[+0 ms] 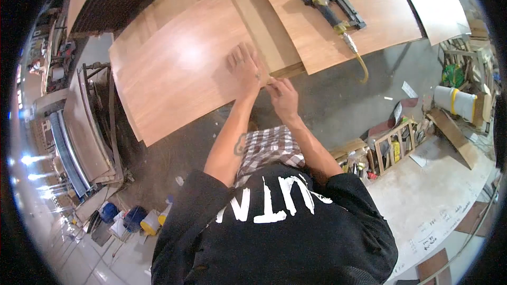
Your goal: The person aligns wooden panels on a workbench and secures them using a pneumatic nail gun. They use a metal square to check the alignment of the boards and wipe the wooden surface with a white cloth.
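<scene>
A light-brown plywood panel [174, 74] lies on the workbench in front of me, its near edge jutting past the bench. My left hand [245, 71] rests palm down on it near the right edge, fingers stretched out. At the panel's near right corner, my right hand [283, 96] has its fingers closed beside the left wrist; what they pinch is too small to make out. Along that right edge runs a narrow wooden strip [248, 26]. A yellow-and-black pneumatic nail gun [330, 8] lies on a second plywood panel [285, 10] to the right.
From the nail gun a yellow hose [362, 66] hangs over the bench edge. A white sheet [433, 5] lies at the far right. Stacked boards [87, 121] stand at left. A pale table [438, 200], a slatted wooden frame [395, 146] and a white bucket [455, 100] are at right.
</scene>
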Demonstrator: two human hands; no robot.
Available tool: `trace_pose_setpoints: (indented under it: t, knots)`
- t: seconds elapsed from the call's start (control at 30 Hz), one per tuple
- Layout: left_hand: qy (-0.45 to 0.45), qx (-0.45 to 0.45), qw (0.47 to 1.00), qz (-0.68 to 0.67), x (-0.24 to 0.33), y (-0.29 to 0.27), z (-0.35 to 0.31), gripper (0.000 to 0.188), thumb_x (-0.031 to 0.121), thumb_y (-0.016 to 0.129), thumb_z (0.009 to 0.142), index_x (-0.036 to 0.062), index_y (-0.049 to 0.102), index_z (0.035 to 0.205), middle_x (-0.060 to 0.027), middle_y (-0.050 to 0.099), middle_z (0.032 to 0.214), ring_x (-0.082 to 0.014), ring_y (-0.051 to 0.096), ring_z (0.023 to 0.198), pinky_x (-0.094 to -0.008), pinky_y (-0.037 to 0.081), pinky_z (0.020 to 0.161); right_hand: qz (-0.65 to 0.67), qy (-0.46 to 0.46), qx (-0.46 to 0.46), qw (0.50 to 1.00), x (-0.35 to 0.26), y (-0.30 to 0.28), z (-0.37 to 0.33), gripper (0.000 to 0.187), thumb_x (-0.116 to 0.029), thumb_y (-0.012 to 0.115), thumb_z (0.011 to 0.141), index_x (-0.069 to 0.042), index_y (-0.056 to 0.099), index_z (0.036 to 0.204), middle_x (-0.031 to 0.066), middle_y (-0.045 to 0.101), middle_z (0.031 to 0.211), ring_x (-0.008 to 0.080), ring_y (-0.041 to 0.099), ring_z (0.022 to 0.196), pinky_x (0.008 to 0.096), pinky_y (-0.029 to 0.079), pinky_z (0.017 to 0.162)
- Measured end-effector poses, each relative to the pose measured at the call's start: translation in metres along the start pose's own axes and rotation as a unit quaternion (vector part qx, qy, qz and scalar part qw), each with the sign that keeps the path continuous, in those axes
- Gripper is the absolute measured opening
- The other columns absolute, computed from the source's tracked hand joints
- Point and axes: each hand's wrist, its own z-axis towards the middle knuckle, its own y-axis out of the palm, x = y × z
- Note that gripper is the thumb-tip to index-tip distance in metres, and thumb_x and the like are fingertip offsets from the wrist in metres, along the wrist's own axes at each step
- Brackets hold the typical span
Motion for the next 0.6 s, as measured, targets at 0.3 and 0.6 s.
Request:
trace_pose_setpoints:
  t: [0.3,0.6]
  knots:
    - [-0.020,-0.019,0.998,0.055,0.005,-0.009,0.000,0.052,0.018,0.049,0.092,0.0060,0.033,0.140,-0.0151,0.046,0.123,-0.0318,0.040,0.114,-0.0478,0.025,0.103,-0.314,-0.103,0.015,0.944,0.012,-0.117,0.187,0.056,-0.017,0.064,0.083,-0.002,0.042,0.132,0.0232,0.054,0.114,0.0383,0.052,0.107,0.0454,0.046,0.087]
    - [-0.051,-0.010,0.997,0.060,-0.016,-0.010,-0.007,0.057,0.011,0.052,0.086,0.0043,0.035,0.140,-0.0127,0.048,0.117,-0.0306,0.042,0.113,-0.0465,0.025,0.104,-0.229,0.013,-0.112,0.967,-0.001,-0.121,0.242,0.071,-0.025,0.068,0.081,-0.003,0.033,0.138,0.0200,0.063,0.102,0.0286,0.060,0.094,0.0392,0.047,0.084]
